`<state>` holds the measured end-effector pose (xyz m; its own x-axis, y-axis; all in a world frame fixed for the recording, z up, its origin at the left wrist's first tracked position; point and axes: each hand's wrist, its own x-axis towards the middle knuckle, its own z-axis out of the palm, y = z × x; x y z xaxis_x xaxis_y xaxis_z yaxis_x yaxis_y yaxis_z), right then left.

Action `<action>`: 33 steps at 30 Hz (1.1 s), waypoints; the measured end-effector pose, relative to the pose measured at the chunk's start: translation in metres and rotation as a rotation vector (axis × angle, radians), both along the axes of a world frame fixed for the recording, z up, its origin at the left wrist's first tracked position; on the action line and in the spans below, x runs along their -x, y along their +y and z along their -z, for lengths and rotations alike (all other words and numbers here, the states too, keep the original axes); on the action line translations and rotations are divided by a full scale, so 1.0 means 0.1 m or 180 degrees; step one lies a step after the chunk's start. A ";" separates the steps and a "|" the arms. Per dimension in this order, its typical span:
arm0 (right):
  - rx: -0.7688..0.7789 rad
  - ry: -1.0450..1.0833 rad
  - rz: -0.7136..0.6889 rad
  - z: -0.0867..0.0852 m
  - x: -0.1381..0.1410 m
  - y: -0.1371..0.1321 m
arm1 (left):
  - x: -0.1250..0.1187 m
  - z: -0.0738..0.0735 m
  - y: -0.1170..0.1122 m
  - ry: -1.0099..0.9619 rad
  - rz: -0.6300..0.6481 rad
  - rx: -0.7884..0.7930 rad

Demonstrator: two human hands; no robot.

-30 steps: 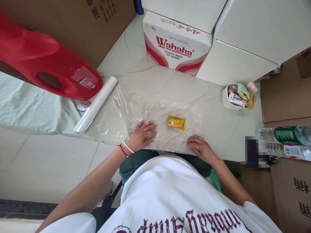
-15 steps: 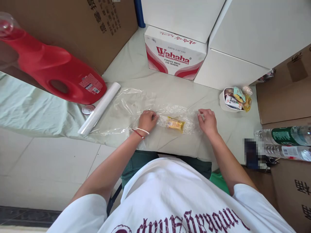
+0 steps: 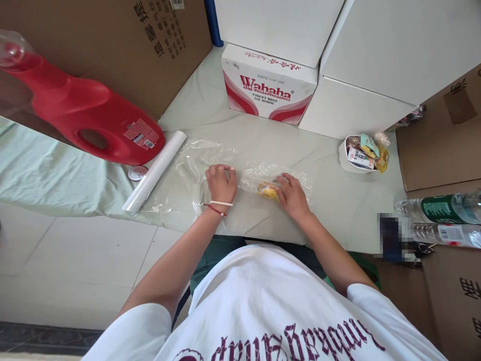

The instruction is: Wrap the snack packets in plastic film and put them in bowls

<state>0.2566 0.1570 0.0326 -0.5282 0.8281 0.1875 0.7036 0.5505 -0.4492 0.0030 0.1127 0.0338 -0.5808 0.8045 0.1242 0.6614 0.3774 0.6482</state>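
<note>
We are looking down at a low surface covered with a pale green cloth point(image 3: 56, 175), with cartons standing along its far side. On the cloth, our left hand point(image 3: 221, 183) is curling its fingers together and pinching the edge of the clear film point(image 3: 195, 165), which is lying wrinkled under both hands. Our right hand point(image 3: 292, 196) is resting with its fingers close together on the right end of the yellow packet point(image 3: 266, 189); we cannot tell if it is gripping the packet or only pressing it. The packet is lying between the two hands, folded inside the film. Left of the left hand, the film roll point(image 3: 156, 170) is lying slanted, just beside a red jug point(image 3: 86, 125) on its side. Behind the hands a Wahaha carton point(image 3: 268, 90) is standing. To the right, a white bowl point(image 3: 347, 161) is holding small snacks, and two water bottles point(image 3: 443, 210) are lying well apart from the hands.
</note>
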 end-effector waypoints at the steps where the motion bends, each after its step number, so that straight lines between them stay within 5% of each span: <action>1: -0.0055 0.0168 0.0135 -0.01 -0.03 0.01 | -0.06 -0.04 -0.08 0.0186 -0.0076 -0.0189; 4: -0.0067 0.0423 0.0055 -0.08 -0.08 0.00 | -0.25 -0.12 -0.34 0.0632 0.0142 -0.0537; 7: 0.0043 0.0306 -0.0243 -0.09 -0.09 0.03 | -0.45 -0.13 -0.45 0.0746 0.1072 -0.0401; 10: -0.0017 0.0113 0.0062 -0.02 -0.08 0.23 | -0.63 -0.07 -0.40 0.0795 0.1996 -0.0225; 12: -0.0039 -0.0064 0.0311 0.06 -0.08 0.44 | -0.74 -0.02 -0.33 0.0836 0.2270 -0.0098; 19: 0.0481 -0.0582 0.0468 0.21 0.06 0.96 | -0.85 0.12 -0.22 0.0887 0.2330 0.0200; 23: 0.1418 -0.0269 0.0367 0.09 0.12 1.06 | -0.83 0.12 -0.23 0.0870 0.2320 0.0205; 27: 0.1637 0.0171 -0.0123 -0.10 0.07 0.88 | -0.84 0.13 -0.22 0.0778 0.2296 0.0169; 33: 0.0883 -0.0068 -0.1380 -0.08 -0.05 0.23 | -0.74 0.26 -0.14 0.0074 0.2220 -0.0025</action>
